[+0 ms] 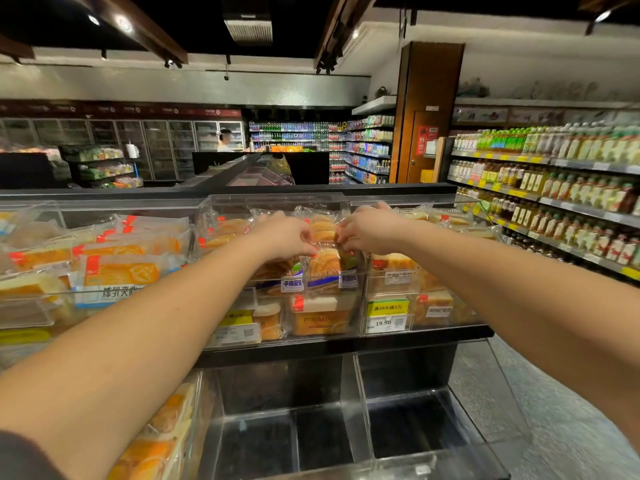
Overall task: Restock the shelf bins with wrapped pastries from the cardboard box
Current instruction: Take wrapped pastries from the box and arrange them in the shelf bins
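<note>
**Clear acrylic bins: middle bin being loaded, lower bins still bare**

Status of hands. I have both arms reaching into the middle upper bin point(277, 202). My left hand point(289, 237) has its fingers curled down onto a wrapped pastry point(325, 263) at the front of that bin, pinching the film at its top edge. My right hand point(369, 230) meets it from the other side, fingertips closed on the same wrapper. The pastry stands upright against the bin's front wall, beside another pack of the same kind.

Progress, as I judge it:
1. Middle upper bin: well filled; packs run from the front wall to the back.
2. Left upper bin point(38, 299): stacked with orange-labelled packs; appears stocked.
3. Right upper bin point(481, 206): holds sliced loaf packs; fill level hard to read.
4. Lower bins point(349, 386): two compartments show only bare bottoms. These look like the main work remaining, if they belong to this job.

Not visible or unclear:
- The cardboard box is outside this view; I cannot say how much stock remains.
- My forearms cover part of the middle tier.
- The lower left bin point(197, 407) is cut off at the frame edge; only a few packs show.
- Label text is mostly too blurred to read.
</note>
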Motion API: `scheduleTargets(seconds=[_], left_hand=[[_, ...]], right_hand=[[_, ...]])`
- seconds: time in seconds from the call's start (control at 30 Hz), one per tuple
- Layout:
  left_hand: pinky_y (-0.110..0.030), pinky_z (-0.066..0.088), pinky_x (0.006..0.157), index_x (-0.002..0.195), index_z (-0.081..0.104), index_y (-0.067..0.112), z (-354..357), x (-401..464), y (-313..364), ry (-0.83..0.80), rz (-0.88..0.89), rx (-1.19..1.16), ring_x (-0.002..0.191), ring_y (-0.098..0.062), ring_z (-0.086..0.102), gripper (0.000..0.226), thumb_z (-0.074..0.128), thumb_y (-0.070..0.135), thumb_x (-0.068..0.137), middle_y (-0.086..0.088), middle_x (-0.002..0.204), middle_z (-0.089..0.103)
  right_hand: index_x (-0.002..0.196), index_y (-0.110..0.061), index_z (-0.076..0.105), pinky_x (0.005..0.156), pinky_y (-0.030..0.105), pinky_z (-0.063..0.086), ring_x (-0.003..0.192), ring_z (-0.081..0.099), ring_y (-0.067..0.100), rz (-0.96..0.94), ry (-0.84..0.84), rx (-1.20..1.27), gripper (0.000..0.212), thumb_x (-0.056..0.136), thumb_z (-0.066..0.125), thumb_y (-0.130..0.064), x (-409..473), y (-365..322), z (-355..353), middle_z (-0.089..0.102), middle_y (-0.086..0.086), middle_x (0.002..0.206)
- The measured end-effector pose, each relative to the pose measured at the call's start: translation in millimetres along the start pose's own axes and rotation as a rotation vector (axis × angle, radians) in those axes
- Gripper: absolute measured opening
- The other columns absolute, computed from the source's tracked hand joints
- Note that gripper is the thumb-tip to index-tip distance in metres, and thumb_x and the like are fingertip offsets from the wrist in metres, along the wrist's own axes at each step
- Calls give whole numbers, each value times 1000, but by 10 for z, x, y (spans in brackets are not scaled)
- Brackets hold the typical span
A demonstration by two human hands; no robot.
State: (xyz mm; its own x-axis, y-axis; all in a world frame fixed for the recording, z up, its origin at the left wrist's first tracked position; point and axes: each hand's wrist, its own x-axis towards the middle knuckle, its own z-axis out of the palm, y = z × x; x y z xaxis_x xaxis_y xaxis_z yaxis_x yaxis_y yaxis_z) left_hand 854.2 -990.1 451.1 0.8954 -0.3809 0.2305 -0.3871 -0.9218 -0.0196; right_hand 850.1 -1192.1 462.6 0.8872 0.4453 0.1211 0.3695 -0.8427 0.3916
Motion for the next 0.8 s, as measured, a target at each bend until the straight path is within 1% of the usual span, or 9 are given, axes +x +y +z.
scheduleTargets(seconds=[0.07,0.17,0.3,0.43,0.53,0.57,0.63,0.67,0.8], left_hand=[[-45,31,106,133,55,29,-49,-29,-17,34,-10,-78,132,-26,37,53,61,57,88,-1,135,57],[-47,34,106,132,56,25,-148,-185,-81,173,0,-214,134,-28,38,52,61,55,89,-4,139,55],[-43,33,108,120,63,23,-168,-611,-279,277,35,-458,133,-25,39,35,58,46,93,-3,133,56],[-32,37,94,104,64,25,31,-1103,-497,341,117,-592,118,-18,48,13,60,33,94,2,115,60],[-25,37,86,97,63,27,215,-1490,-551,301,131,-684,105,-13,51,3,62,27,94,7,103,58],[-18,38,82,96,63,26,275,-1622,-557,277,119,-724,100,-11,53,2,62,26,94,7,100,59],[-3,36,72,98,66,22,397,-1903,-559,216,76,-788,90,-6,55,6,61,25,95,8,98,62],[-2,36,70,101,67,21,465,-2044,-568,193,51,-800,88,-4,55,9,61,26,96,9,99,63],[-15,40,73,103,66,25,776,-2703,-679,85,-61,-779,94,-5,57,11,61,29,95,12,101,62]], right_hand=[[146,-34,45,110,47,27,141,33,22,48,63,2,45,102,46,-45,-41,-30,-74,37,-8,155],[148,-32,41,112,48,25,142,32,23,156,144,113,48,101,48,-45,-210,-33,-197,37,-5,155],[145,-29,45,113,47,29,138,38,20,289,242,303,49,99,54,-44,-573,-230,-315,42,-4,152],[139,-26,52,107,35,38,132,45,16,376,291,548,44,98,57,-40,-988,-694,-253,48,-3,145],[136,-24,54,96,25,43,117,52,9,414,257,648,42,97,58,-40,-1210,-1149,-106,54,-6,134],[135,-23,55,92,22,42,113,52,6,428,243,683,41,97,58,-39,-1276,-1310,-60,56,-8,129],[132,-25,57,83,15,40,110,53,4,457,198,764,38,97,58,-41,-1406,-1635,49,56,-13,121],[131,-26,58,81,12,39,109,54,4,461,167,800,37,97,58,-42,-1470,-1799,111,57,-14,119],[136,-29,55,93,19,43,115,55,4,415,44,833,40,98,56,-43,-1682,-2485,385,58,-11,132]])
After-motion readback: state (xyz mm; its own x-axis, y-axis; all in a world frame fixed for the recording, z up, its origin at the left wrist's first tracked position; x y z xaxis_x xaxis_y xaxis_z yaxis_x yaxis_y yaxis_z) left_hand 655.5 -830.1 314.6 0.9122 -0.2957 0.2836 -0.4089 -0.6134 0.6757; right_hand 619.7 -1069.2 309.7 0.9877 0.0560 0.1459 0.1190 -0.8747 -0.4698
